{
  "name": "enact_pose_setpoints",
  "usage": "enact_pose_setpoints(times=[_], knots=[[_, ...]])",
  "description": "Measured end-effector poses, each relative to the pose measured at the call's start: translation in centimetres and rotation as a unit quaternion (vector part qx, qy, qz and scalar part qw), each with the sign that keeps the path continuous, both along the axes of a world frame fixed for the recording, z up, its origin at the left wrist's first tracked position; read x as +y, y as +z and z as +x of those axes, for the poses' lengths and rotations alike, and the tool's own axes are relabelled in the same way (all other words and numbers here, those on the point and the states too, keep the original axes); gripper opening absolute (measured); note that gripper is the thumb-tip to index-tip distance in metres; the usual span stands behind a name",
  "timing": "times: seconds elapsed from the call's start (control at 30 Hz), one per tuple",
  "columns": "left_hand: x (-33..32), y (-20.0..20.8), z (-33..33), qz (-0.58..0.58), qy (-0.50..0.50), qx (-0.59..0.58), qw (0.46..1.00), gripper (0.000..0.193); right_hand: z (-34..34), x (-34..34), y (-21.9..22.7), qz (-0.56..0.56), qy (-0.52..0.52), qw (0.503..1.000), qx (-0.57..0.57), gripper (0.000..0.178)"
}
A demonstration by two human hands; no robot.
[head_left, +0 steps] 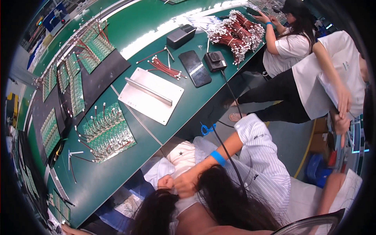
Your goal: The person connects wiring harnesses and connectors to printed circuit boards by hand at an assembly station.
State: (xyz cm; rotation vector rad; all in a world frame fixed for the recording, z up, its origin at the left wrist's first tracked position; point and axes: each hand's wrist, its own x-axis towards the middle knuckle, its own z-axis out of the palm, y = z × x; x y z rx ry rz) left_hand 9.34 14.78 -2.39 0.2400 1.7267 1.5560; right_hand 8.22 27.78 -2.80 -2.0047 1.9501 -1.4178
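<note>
My left hand (165,182) is curled closed in front of my chest, between locks of dark hair (154,209). Beside it, almost touching, my right hand (185,185) has its fingers bent inward; a blue band (217,158) circles that wrist. Whatever the fingers may hold is hidden. Both hands are off the table, close to my striped shirt (254,156). On the green table ahead lie a green circuit board panel (107,131) with dark wires and white connectors, and a silver metal plate (145,109) with a raised bar handle.
Farther along the green table (156,133) are a black phone (195,68), a black corded device (215,61), a black box (181,36) and bundled red wires (239,35). More circuit boards (72,84) rest on black mats at left. Two people sit or stand at right; a black cable (227,147) hangs across.
</note>
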Motion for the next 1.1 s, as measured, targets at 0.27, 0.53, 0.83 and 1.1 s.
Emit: enact_pose_setpoints(times=[0.27,0.53,0.83,1.1], knots=[[14.9,11.7,-4.8,-0.008,0.173,0.068,0.983,0.008,-7.5,2.0,6.1,0.113,-0.119,0.986,-0.011,0.012],[-3.4,4.7,-4.8,-0.066,0.133,0.329,0.933,0.006,-7.7,1.8,6.6,0.189,-0.219,0.957,0.026,0.012],[-2.9,2.3,-3.5,-0.123,0.057,0.425,0.895,0.016,-6.8,1.7,5.3,0.286,-0.159,0.945,0.014,0.013],[-3.8,1.0,-0.8,-0.143,0.083,0.33,0.929,0.005,-4.6,1.4,2.0,0.26,-0.151,0.95,-0.089,0.017]])
